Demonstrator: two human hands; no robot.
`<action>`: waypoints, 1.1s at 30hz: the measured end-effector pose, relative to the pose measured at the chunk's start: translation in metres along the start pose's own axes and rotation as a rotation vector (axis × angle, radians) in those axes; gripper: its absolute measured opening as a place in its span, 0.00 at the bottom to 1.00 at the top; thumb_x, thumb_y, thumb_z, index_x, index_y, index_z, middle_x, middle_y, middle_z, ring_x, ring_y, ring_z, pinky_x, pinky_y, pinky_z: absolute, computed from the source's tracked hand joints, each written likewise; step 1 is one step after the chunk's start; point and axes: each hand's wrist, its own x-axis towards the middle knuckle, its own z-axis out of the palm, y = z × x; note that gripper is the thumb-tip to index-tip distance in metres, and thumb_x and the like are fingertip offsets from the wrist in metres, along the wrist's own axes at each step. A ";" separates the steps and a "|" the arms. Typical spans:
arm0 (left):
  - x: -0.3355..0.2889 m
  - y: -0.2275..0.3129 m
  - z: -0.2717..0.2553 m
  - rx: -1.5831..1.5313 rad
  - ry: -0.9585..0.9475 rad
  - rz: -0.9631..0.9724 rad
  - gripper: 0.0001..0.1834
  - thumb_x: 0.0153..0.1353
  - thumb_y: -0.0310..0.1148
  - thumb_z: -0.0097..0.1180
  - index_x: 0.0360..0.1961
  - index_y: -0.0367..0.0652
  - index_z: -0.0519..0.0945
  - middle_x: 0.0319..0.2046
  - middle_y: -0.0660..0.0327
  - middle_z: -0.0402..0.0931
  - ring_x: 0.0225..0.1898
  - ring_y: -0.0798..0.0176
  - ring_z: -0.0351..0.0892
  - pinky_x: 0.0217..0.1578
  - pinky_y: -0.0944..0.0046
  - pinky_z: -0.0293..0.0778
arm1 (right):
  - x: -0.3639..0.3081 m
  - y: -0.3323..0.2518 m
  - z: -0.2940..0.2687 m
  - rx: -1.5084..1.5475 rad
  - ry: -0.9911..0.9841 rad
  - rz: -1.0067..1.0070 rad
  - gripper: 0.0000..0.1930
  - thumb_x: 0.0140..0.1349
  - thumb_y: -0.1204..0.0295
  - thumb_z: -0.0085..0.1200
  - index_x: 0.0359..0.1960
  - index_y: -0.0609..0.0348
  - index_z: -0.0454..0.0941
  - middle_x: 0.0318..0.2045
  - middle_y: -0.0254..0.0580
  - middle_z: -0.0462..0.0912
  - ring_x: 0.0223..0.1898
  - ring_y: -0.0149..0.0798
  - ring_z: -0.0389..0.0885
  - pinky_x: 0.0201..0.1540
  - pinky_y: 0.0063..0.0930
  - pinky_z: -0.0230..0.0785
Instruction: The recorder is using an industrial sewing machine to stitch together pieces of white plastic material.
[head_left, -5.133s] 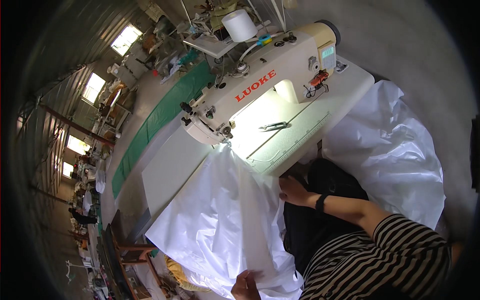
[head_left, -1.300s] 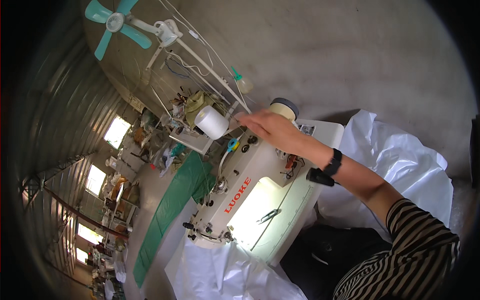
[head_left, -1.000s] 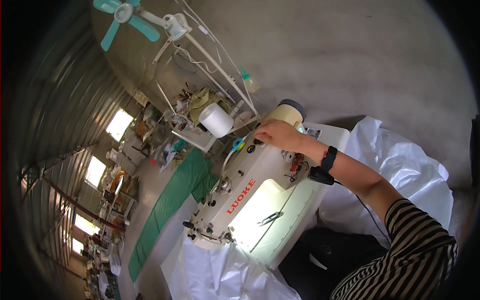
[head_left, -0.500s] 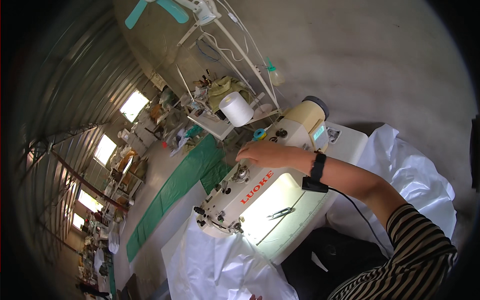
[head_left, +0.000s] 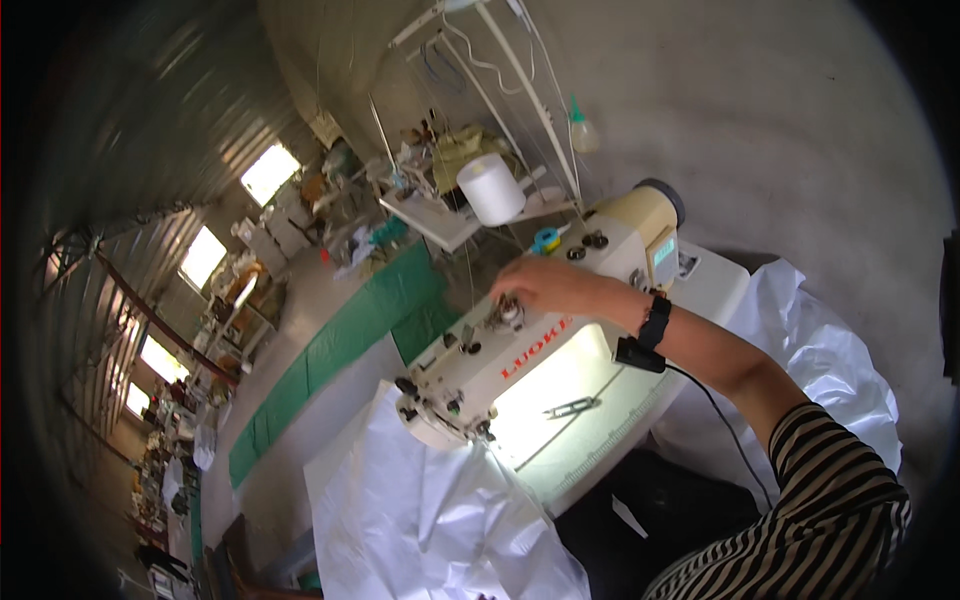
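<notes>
My right hand point(head_left: 550, 285) reaches over the arm of a white sewing machine point(head_left: 625, 240). Its fingers are bent and close together at the metal thread tension dial point(head_left: 510, 313); whatever they pinch is hidden. Of my left hand only a dark sliver, perhaps fingertips, shows at the lower edge, by the white sheet material point(head_left: 440, 510) draped below the needle end. On the lit machine bed point(head_left: 560, 450) lies a pair of small metal thread snips point(head_left: 573, 407). A white thread cone point(head_left: 491, 189) stands behind the machine.
White sheeting point(head_left: 825, 335) is also heaped at the right. A blue-and-yellow roll point(head_left: 545, 240) sits on the machine top. A thread stand point(head_left: 535, 95) rises behind, with a small bottle point(head_left: 583, 132) hanging there. Green sheeting point(head_left: 340, 345) lies on the left; a black cable point(head_left: 720, 415) hangs from my wrist.
My right hand has come down slightly toward the tension dial, its fingers more bent. The view has shifted, and the left fingertips have nearly left the lower edge.
</notes>
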 end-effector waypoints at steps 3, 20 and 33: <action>0.014 -0.023 0.007 -0.133 0.026 -0.139 0.14 0.66 0.25 0.50 0.51 0.30 0.76 0.52 0.43 0.75 0.54 0.43 0.75 0.55 0.50 0.70 | -0.036 -0.016 0.012 -0.078 0.492 -0.231 0.09 0.64 0.72 0.49 0.41 0.59 0.80 0.41 0.44 0.81 0.45 0.46 0.78 0.48 0.37 0.71; 0.105 -0.170 0.006 0.571 -0.360 -0.288 0.41 0.60 0.61 0.54 0.68 0.49 0.62 0.72 0.52 0.51 0.73 0.43 0.45 0.66 0.31 0.48 | -0.278 -0.093 0.253 1.196 -0.432 0.547 0.18 0.59 0.73 0.55 0.50 0.67 0.74 0.43 0.40 0.80 0.43 0.30 0.76 0.47 0.28 0.72; -0.012 0.020 0.043 0.323 -0.244 0.187 0.33 0.49 0.24 0.59 0.60 0.44 0.70 0.55 0.50 0.72 0.56 0.44 0.71 0.55 0.50 0.71 | -0.290 -0.112 0.204 0.398 -0.413 0.489 0.22 0.60 0.56 0.60 0.48 0.59 0.75 0.38 0.45 0.82 0.35 0.44 0.83 0.39 0.32 0.74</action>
